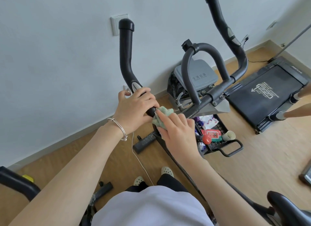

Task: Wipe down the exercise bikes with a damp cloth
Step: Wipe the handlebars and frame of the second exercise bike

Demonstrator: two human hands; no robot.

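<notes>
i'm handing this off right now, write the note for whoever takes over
Left hand grips the left handlebar just below its silver sensor.
Right hand holds the green cloth against that bar, beside the left hand.
Done: the cloth is at this bar's lower bend. What is already wiped cannot be told.
Likely left: the upper left grip, centre loop, right handlebar and the rest of the bike.

Left grip (134,108) curled tight, right grip (178,133) just beside it, index finger (164,117) extended.
</notes>
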